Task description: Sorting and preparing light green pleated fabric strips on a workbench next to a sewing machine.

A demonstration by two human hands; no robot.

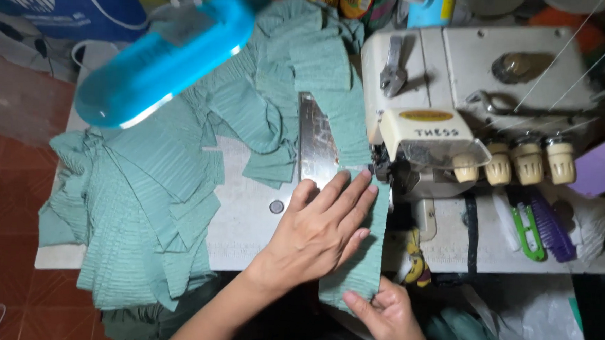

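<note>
Pressing flat with its fingers spread wide, the left hand lies palm-down on a strip of green pleated fabric that runs from the table edge up to the foot of the cream-coloured sewing machine. Its fingertips reach almost to the machine's needle area, just beside a shiny metal plate. The right hand sits lower, near the table edge, with thumb and fingers pinching the strip's near end; it is closed narrowly on the cloth. Left of the hands, a heap of the same green fabric pieces spreads over the white table and hangs off its edge. A bright blue lamp hangs over the heap. Green thread snips and a purple comb lie right of the machine.
</note>
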